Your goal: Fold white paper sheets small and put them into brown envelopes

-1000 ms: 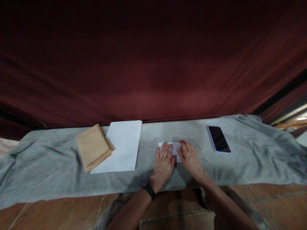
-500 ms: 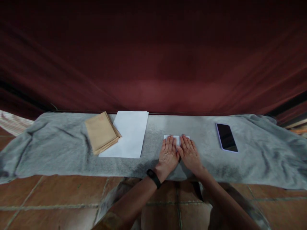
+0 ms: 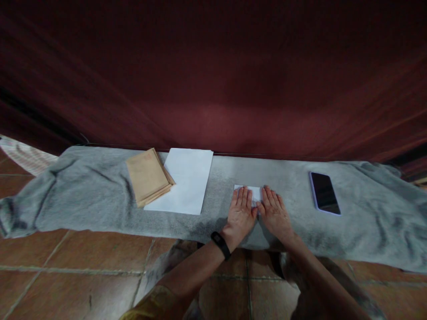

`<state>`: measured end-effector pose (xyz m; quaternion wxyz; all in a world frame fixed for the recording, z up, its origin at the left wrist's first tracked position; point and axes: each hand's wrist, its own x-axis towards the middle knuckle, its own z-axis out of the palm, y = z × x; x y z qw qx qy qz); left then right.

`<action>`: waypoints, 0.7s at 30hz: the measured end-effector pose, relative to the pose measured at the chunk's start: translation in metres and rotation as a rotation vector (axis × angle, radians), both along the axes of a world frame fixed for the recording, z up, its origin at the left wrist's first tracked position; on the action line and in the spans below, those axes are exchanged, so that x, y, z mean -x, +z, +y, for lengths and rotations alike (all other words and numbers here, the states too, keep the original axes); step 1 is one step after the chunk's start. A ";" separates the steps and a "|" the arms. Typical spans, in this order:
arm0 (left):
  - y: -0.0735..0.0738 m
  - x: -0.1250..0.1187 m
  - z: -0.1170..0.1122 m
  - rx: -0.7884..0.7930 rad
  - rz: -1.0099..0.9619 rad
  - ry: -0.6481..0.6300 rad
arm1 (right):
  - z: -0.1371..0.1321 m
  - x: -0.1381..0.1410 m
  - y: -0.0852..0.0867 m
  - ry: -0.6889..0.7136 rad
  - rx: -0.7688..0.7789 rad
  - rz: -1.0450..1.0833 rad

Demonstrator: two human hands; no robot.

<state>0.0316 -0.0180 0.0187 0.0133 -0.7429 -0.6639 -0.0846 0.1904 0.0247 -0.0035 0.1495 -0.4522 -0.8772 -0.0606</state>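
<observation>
A small folded piece of white paper (image 3: pixel 256 194) lies on the grey cloth, partly hidden under both hands. My left hand (image 3: pixel 241 212) rests flat, palm down, on its left part, with the fingers stretched out. Flat on the right side is my right hand (image 3: pixel 274 212), fingers also extended and pointing away from me. The thumbs come close together at the paper's near edge. A strip of the paper shows between the hands and past the fingertips. A black band (image 3: pixel 220 245) circles my left wrist.
Left of my hands, a stack of white sheets (image 3: pixel 189 182) lies partly under several brown envelopes (image 3: pixel 147 175). A phone in a purple case (image 3: pixel 324 193) lies at the right. The grey cloth (image 3: pixel 96 195) covers a long narrow surface against a dark red backdrop (image 3: pixel 213 89).
My hands have moved slightly apart over the paper, so a wider strip shows between them. The whole view has shifted and tilted a little.
</observation>
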 end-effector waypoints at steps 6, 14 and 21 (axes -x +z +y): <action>-0.002 0.005 -0.001 -0.016 -0.031 0.004 | 0.000 -0.001 -0.005 -0.023 -0.020 0.027; 0.000 0.026 0.000 -0.013 -0.022 0.072 | 0.001 -0.004 -0.005 -0.081 -0.013 0.071; 0.006 0.035 -0.001 -0.014 0.021 0.153 | 0.001 -0.007 -0.005 -0.126 -0.024 0.098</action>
